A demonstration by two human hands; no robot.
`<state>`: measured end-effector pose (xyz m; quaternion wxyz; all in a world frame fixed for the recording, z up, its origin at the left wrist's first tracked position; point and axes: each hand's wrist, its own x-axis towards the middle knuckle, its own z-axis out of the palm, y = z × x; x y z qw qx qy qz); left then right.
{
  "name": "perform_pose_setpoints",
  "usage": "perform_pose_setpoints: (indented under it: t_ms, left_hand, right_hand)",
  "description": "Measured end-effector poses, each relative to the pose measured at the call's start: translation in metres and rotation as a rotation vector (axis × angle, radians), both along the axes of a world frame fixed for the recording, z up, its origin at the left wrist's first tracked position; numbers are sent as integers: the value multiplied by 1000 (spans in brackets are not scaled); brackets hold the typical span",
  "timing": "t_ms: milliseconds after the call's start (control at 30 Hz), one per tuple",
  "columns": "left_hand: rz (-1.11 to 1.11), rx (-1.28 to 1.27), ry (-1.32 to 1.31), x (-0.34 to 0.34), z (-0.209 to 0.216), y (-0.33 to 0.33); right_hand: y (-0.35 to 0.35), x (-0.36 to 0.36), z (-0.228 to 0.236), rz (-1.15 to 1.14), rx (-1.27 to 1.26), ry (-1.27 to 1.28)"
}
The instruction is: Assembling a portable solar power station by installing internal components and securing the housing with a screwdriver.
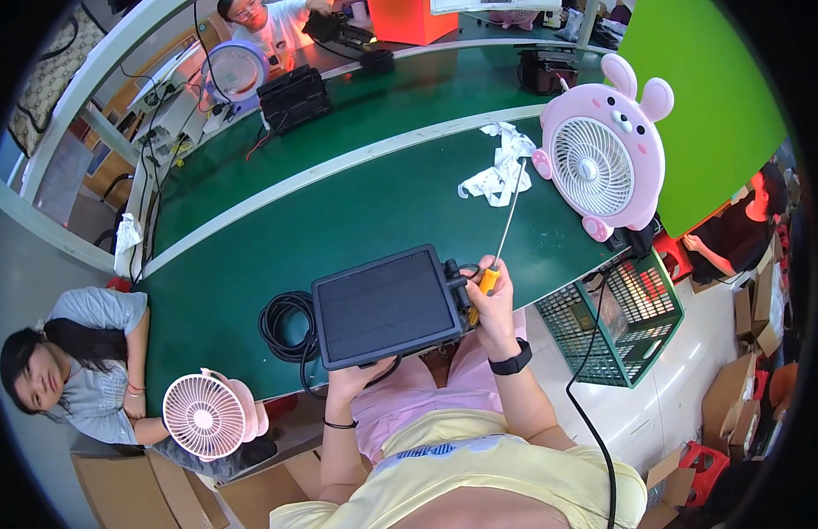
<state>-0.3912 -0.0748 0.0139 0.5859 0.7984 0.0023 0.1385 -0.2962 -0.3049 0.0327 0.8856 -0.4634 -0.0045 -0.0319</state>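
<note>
A flat black rectangular device with a raised rim is held tilted at the table's near edge. My left hand supports it from below at its lower edge, its fingers mostly hidden behind it. In my right hand is a screwdriver with a yellow handle, its long thin shaft pointing up and away over the table. That hand is closed round the handle, beside the black fitting on the device's right side. A coiled black cable lies against the device's left side.
The green table carries crumpled white paper and a pink animal-shaped fan at the right. A green plastic crate stands below. Left, a seated person is near a small pink fan. Another person works across.
</note>
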Motion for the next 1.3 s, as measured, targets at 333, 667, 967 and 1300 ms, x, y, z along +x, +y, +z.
perform_pose_setpoints:
  t_ms: [333, 667, 967, 1300]
  left_hand:
    - [125, -16, 22, 26, 9, 32]
    - [590, -473, -184, 95, 34, 100]
    - [1301, -331, -394, 152, 29, 182]
    - [1114, -248, -598, 155, 47, 140]
  right_hand:
    - [5, 24, -14, -69, -465, -50]
    - [-3, 27, -27, -2, -559, -55]
    - [-15, 15, -26, 52, -586, -74]
    - [-14, 13, -23, 5, -592, -53]
